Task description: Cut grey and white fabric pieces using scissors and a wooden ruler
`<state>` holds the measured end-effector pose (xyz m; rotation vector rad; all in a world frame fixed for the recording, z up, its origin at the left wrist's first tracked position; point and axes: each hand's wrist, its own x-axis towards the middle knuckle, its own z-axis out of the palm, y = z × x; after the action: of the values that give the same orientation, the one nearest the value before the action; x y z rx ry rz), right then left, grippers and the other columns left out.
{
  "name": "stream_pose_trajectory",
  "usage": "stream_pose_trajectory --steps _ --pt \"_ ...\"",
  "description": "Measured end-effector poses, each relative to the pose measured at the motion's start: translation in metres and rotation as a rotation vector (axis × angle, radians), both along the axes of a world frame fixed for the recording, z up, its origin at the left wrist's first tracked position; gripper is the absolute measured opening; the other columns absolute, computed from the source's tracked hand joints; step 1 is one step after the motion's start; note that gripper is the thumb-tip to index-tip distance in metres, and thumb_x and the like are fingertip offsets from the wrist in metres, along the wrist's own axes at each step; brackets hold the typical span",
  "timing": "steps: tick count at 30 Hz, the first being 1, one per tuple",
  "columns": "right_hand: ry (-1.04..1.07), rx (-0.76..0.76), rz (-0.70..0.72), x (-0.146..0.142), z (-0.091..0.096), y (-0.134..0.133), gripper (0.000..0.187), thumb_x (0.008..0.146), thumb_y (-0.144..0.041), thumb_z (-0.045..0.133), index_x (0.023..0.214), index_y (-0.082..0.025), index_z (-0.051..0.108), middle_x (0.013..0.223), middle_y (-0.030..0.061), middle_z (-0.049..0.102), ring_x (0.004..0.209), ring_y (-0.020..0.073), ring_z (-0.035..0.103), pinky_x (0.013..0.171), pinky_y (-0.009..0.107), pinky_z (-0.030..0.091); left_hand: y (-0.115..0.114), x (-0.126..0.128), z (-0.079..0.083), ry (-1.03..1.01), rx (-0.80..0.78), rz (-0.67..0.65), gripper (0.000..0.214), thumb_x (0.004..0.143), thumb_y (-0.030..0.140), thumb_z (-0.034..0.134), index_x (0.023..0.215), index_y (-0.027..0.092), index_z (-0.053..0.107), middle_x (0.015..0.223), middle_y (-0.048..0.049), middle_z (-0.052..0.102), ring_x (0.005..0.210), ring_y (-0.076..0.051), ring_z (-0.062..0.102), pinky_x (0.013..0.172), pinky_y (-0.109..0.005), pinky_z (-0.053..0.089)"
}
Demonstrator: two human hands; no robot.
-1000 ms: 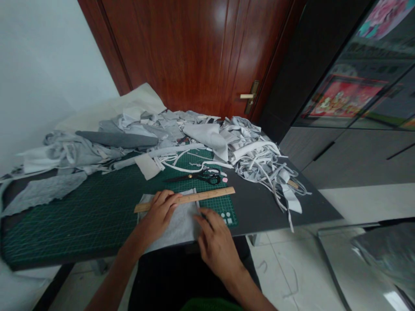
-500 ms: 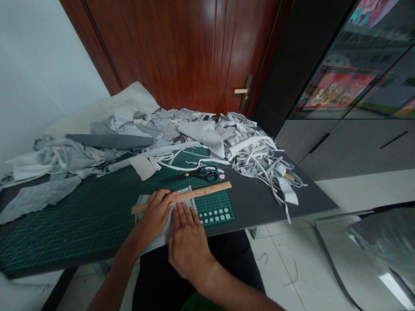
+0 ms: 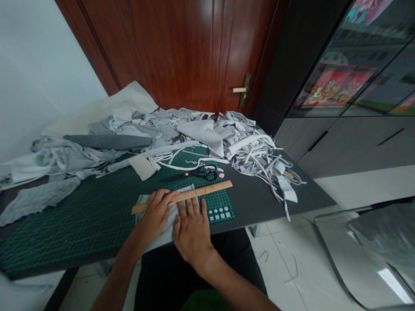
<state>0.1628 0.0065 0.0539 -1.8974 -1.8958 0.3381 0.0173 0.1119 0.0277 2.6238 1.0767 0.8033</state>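
A wooden ruler point(image 3: 207, 189) lies slantwise across a light grey piece of fabric point(image 3: 167, 231) near the table's front edge. My left hand point(image 3: 158, 214) is bent over the ruler, its fingers pressing it down on the cloth. Just below the ruler, my right hand point(image 3: 193, 231) rests palm down with fingers stretched and spread, their tips close to the ruler's lower edge. Part of the fabric is hidden under both hands. Black-handled scissors point(image 3: 187, 174) lie beyond the ruler, beside a small pink piece point(image 3: 221, 176).
Under the work is a green cutting mat point(image 3: 97, 211) on a dark grey table point(image 3: 259, 194). Heaps of grey fabric scraps point(image 3: 106, 129) and tangled strips point(image 3: 256, 157) line its far side. A wooden door point(image 3: 181, 52) stands behind; a chair point(image 3: 327, 250) is at right.
My right hand has shifted slightly to the right and its fingers have spread apart. My left hand stays on the ruler, which has hardly moved.
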Motion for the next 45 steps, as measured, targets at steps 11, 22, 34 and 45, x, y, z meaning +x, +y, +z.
stream_pose_trajectory --steps 11,22,34,45 --pt "-0.053 0.069 -0.167 0.039 -0.010 0.001 0.056 0.105 -0.025 0.040 0.158 -0.011 0.046 0.169 0.0157 0.037 0.157 0.0355 0.030 0.130 0.062 0.009 -0.001 0.002 -0.003 -0.010 0.041 0.028 0.036 0.106 0.033 0.038 0.128 0.022 0.064 0.116 -0.0088 0.061 0.110 -0.027 0.056 0.102 -0.045 0.049" --pt "-0.113 0.073 -0.335 0.035 -0.013 -0.001 0.056 0.104 -0.031 0.044 0.154 -0.008 0.053 0.166 0.0256 0.037 0.159 0.0411 0.021 0.128 0.062 0.012 -0.003 0.005 0.003 -0.011 0.114 0.056 0.027 0.102 0.028 0.047 0.112 0.019 0.071 0.106 -0.0085 0.063 0.102 -0.028 0.059 0.093 -0.044 0.049" --pt "-0.082 0.187 -0.447 0.036 -0.020 -0.002 0.068 0.100 -0.031 0.049 0.153 0.010 0.043 0.163 0.0366 0.033 0.156 0.0452 0.027 0.125 0.064 0.023 -0.001 0.002 0.001 -0.008 0.069 0.040 0.038 0.105 0.032 0.040 0.126 0.022 0.071 0.111 -0.0094 0.060 0.104 -0.028 0.056 0.095 -0.046 0.049" --pt "0.036 0.126 0.309 0.015 0.003 -0.029 0.056 0.105 -0.021 0.043 0.156 0.002 0.044 0.163 0.0205 0.045 0.154 0.0283 0.038 0.131 0.039 0.027 -0.001 0.000 -0.003 -0.014 0.045 0.027 0.040 0.108 0.035 0.033 0.130 0.020 0.064 0.118 -0.0106 0.059 0.112 -0.029 0.054 0.102 -0.047 0.048"
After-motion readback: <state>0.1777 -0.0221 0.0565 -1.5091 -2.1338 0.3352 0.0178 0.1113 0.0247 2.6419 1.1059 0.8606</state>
